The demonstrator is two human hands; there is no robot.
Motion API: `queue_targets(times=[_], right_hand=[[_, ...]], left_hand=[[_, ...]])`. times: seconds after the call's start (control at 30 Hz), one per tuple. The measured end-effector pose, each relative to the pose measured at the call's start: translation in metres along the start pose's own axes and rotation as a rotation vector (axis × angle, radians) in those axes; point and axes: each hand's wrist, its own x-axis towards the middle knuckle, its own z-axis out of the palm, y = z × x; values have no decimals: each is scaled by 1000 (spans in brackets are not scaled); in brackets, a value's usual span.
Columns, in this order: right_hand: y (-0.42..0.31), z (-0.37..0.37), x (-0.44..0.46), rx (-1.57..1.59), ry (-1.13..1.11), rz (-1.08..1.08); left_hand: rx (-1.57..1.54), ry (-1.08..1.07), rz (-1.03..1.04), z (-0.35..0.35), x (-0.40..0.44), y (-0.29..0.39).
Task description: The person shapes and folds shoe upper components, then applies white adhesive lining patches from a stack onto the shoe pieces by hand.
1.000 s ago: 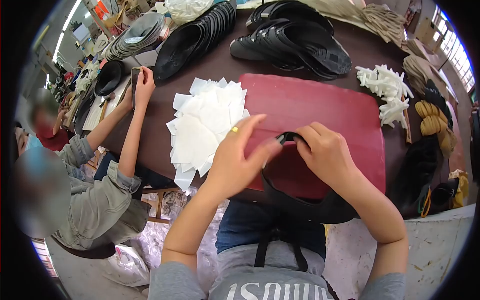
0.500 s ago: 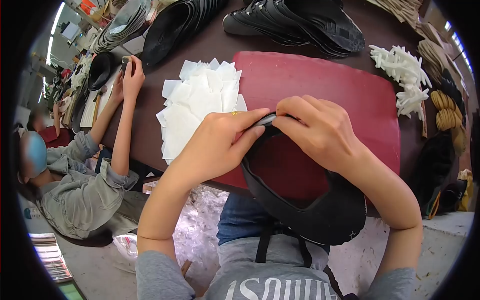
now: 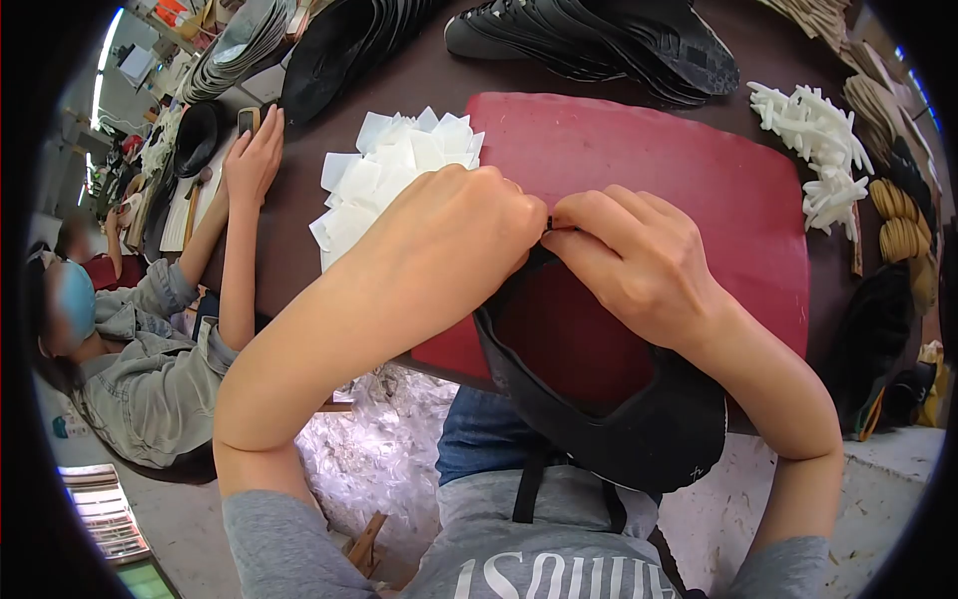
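A black shoe upper (image 3: 639,439) hangs over the table's front edge, its wide opening towards me. My left hand (image 3: 484,215) is closed on the upper's far edge, with the back of the hand turned up and the fingertips hidden. Close beside it, my right hand (image 3: 634,245) pinches the same edge between thumb and fingers. Under both hands lies a dark red mat (image 3: 639,150). A pile of white thin pieces (image 3: 384,170) sits left of the mat, partly behind my left forearm.
Stacks of black shoe uppers (image 3: 599,45) stand at the back. White finger-like pieces (image 3: 813,130) and tan bundles (image 3: 898,220) lie at the right. On the left, a person in a grey-green jacket (image 3: 170,399) has hands on the table near a phone-like object (image 3: 248,122).
My left hand has rolled over, its back now up and its elbow swung outward to the left. My right hand keeps its pinch. The neighbour's hands have shifted.
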Motion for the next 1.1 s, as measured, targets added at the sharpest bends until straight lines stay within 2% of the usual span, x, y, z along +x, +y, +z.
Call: queue_targets(times=[0.13, 0.33, 0.47, 0.63, 0.83, 0.97, 1.1], right_hand=[[-1, -2, 0, 40, -39, 17], [0, -1, 0, 97, -18, 75], [-1, 4, -2, 117, -7, 80], [0, 6, -3, 109, 3, 72], [-2, 6, -1, 161, 34, 116], [-13, 11, 1, 188, 139, 268], [-16, 7, 8, 98, 92, 315]], left_hand=[[-136, 185, 29, 8, -4, -6], [-29, 172, 14, 3, -2, 0], [96, 89, -39, 3, 0, 5], [109, 159, -57, 11, -4, 6], [46, 234, -76, 12, -5, 5], [-144, 243, -139, 12, -7, 2], [-85, 257, -163, 19, -5, 5]])
